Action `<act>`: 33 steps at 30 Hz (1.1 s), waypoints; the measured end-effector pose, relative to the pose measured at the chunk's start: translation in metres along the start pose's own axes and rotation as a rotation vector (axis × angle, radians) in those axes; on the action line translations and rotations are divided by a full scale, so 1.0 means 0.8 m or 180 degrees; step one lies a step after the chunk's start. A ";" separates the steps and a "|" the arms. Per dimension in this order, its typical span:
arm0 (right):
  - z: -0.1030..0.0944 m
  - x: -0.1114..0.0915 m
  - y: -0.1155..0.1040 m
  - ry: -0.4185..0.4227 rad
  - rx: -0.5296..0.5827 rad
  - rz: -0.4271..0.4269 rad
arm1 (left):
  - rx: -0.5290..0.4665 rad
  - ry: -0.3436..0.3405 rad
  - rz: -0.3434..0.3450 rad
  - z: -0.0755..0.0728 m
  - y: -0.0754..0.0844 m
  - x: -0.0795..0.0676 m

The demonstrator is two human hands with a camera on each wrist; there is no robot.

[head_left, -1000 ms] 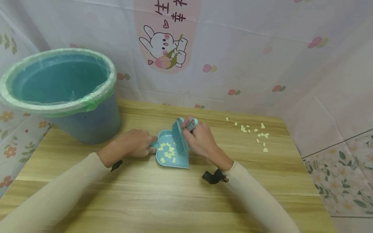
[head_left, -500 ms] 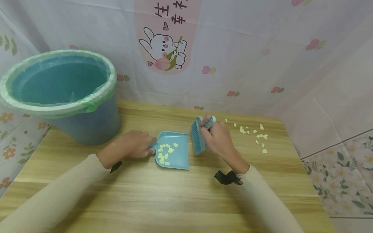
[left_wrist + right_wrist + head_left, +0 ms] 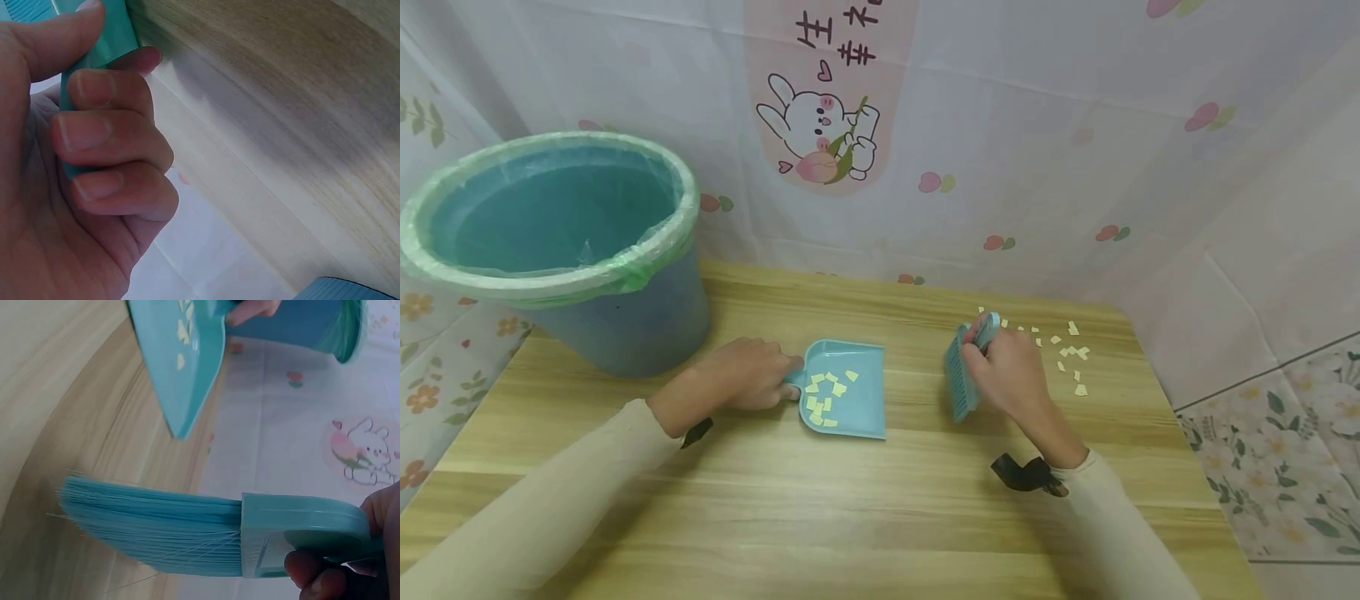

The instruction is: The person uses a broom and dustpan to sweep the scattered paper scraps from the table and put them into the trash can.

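My left hand (image 3: 752, 373) grips the handle of a light-blue dustpan (image 3: 865, 400) that lies on the table with its mouth facing right. In the left wrist view, the fingers (image 3: 112, 137) curl round the handle. Several small yellow paper scraps (image 3: 820, 408) lie in the pan near its handle end. My right hand (image 3: 1011, 375) holds a blue hand brush (image 3: 958, 379) by its handle, right of the pan and apart from it. Its bristles (image 3: 150, 525) point toward the tabletop in the right wrist view. More paper scraps (image 3: 1071, 352) are scattered on the table beyond the right hand.
A large blue bucket (image 3: 632, 333) with a clear liner over its rim stands at the table's back left. A printed curtain (image 3: 1030, 125) hangs behind the wooden table (image 3: 850, 517). The table's right edge lies just beyond the loose scraps.
The brush and right hand have moved right, out of the dustpan and away from it. Scraps in the pan have shifted toward the handle end. The left hand and pan stay almost still.
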State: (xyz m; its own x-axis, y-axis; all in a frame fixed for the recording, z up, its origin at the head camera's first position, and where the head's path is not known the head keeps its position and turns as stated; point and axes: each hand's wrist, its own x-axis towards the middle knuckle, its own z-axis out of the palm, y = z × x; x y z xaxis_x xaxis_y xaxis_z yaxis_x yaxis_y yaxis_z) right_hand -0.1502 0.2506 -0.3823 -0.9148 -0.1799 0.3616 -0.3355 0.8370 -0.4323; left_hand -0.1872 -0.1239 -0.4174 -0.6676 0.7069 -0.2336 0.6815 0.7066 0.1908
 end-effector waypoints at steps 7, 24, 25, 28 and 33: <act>-0.001 -0.008 0.014 -0.0048 -0.0038 0.0051 | -0.0008 0.0010 0.0012 0.001 -0.001 -0.001; 0.006 -0.009 0.015 -0.0085 -0.0034 0.0056 | 0.0025 0.0019 0.0098 0.005 -0.004 -0.002; 0.006 -0.009 0.014 -0.0073 -0.0033 0.0047 | 0.0032 0.0015 0.0104 0.005 -0.004 -0.002; 0.006 -0.009 0.014 -0.0044 -0.0028 0.0034 | 0.0017 -0.0004 0.0118 0.004 -0.004 -0.002; 0.006 -0.010 0.013 -0.0027 -0.0012 0.0023 | -0.0044 -0.0041 0.0117 0.005 -0.005 -0.002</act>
State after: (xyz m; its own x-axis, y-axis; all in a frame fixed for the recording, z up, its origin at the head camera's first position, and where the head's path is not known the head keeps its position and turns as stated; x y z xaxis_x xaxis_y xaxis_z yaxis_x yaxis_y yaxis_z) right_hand -0.1477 0.2581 -0.3933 -0.9191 -0.1782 0.3514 -0.3280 0.8402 -0.4318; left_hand -0.1877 -0.1276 -0.4214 -0.6382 0.7321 -0.2383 0.7012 0.6805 0.2125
